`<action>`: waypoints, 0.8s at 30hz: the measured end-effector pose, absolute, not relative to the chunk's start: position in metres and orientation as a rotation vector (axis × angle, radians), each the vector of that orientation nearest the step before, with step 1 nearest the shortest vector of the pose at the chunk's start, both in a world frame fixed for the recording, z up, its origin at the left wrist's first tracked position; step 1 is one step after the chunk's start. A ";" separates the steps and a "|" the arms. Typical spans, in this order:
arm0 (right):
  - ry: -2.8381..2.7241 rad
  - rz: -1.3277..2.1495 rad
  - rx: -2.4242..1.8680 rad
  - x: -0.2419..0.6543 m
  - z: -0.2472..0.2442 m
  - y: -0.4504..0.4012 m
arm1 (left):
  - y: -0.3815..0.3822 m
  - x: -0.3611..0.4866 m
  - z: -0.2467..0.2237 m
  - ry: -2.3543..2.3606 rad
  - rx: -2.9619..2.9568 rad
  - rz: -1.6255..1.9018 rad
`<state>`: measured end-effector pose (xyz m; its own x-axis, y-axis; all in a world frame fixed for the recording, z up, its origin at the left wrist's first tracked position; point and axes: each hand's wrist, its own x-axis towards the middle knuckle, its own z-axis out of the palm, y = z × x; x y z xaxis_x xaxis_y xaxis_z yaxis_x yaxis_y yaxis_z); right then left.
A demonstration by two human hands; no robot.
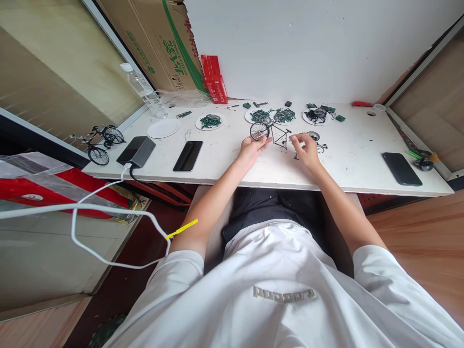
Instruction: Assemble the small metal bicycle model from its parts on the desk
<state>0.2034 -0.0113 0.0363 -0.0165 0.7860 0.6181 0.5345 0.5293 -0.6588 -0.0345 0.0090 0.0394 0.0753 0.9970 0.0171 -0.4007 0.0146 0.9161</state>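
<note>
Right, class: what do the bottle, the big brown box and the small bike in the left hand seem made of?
Bottle: probably plastic, clear and glossy, see-through with bright highlights.
Brown box: likely cardboard, matte, with flat printed panels.
Small bike: dark, perhaps plastic or painted metal; its thin parts leave that open.

White table [355, 164]. Left: model bike [108, 144], grey box [137, 152], bottle [145, 96], bare plate [164, 129], phone [188, 156]. Middle: loose bike parts [313, 136]. Back: red box [216, 89], plates of parts [197, 124], green bits [340, 118]. Right: black phone [401, 169].
</note>
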 end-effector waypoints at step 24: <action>-1.889 0.120 -1.098 0.190 0.014 -0.016 | 0.017 -0.036 0.017 0.782 1.019 1.254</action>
<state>0.1895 -0.0155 0.0145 -0.1811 0.7287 0.6605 0.6392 0.5976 -0.4841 -0.0363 0.0171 0.0167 0.1711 0.9834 0.0601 -0.3789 0.0094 0.9254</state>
